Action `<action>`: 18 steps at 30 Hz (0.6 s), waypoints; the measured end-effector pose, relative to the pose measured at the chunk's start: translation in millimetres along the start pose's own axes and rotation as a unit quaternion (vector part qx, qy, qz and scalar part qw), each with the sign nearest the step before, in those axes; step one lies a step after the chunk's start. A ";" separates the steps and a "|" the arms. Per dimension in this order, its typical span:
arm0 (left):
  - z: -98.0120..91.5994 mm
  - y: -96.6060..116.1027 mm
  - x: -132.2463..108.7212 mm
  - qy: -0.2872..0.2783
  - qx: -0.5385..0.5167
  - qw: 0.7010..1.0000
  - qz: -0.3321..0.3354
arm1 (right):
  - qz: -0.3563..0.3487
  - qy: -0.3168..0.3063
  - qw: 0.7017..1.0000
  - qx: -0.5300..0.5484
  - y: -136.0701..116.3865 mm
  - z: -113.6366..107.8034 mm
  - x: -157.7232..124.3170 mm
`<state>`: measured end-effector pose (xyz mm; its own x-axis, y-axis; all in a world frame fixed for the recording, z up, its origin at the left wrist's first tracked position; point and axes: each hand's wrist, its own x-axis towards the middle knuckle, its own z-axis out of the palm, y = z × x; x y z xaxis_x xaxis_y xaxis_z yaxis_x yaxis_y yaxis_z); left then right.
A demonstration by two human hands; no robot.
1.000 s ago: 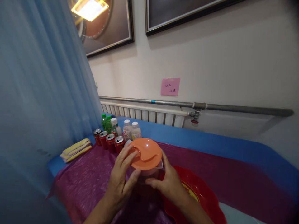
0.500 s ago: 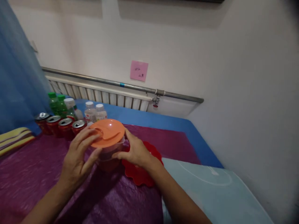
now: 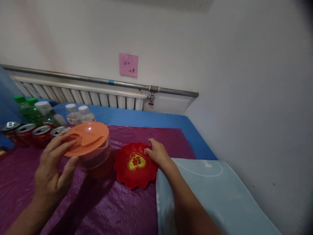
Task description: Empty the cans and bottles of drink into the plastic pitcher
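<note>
A clear plastic container [image 3: 97, 160] with a round orange lid [image 3: 94, 130] stands at the left on purple plastic sheeting. My left hand [image 3: 52, 166] is curled about the lid's near left edge, fingers on top and thumb against the side. To the right of the container lies a red scalloped plate [image 3: 137, 178] with a yellow heart-shaped print in its middle. My right hand [image 3: 157, 153] pinches the plate's right rim, thumb over the edge; the fingers beneath are partly hidden.
Red drink cans [image 3: 41, 133] stand at the far left, with green-capped bottles [image 3: 33, 111] and white-capped bottles [image 3: 85, 114] behind. A light blue blanket [image 3: 202, 189] lies at the right. A radiator [image 3: 97, 98] and pipe run along the wall.
My right hand has left the container's side and moved to the red plate's right rim. My left hand stays at the lidded container. The view has shifted to the right.
</note>
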<state>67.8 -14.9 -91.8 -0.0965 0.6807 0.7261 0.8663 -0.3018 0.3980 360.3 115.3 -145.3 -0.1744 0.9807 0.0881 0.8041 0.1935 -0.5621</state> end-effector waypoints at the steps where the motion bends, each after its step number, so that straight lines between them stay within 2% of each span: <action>1: 0.7 1.3 -0.3 -0.003 -0.004 1.000 -0.003 | -0.001 -0.003 1.000 0.001 2.3 3.5 1.4; 4: 3.8 -0.4 -1.2 -0.020 -0.018 1.000 -0.010 | -0.001 0.001 1.000 0.009 7.2 12.4 7.7; 8: 10.7 -14.9 -1.2 0.060 -0.034 0.997 0.044 | 0.007 0.032 0.999 0.016 15.4 19.3 15.0; 10: 13.7 -21.1 -1.7 0.083 -0.043 0.994 0.051 | 0.009 0.046 0.999 0.014 19.0 21.1 15.7; 13: 16.0 -24.6 -3.9 0.076 -0.050 0.995 0.032 | 0.005 0.058 0.998 0.010 21.3 23.7 14.0; 18: 17.3 -24.9 -6.2 0.084 -0.057 0.994 0.039 | 0.014 0.085 0.996 0.001 18.1 27.6 13.3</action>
<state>55.4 0.0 -115.9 -0.1194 0.5333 0.8374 0.8145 -0.4297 0.3898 356.8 131.1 -177.1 -0.0533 0.9764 0.2094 0.8056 0.1660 -0.5687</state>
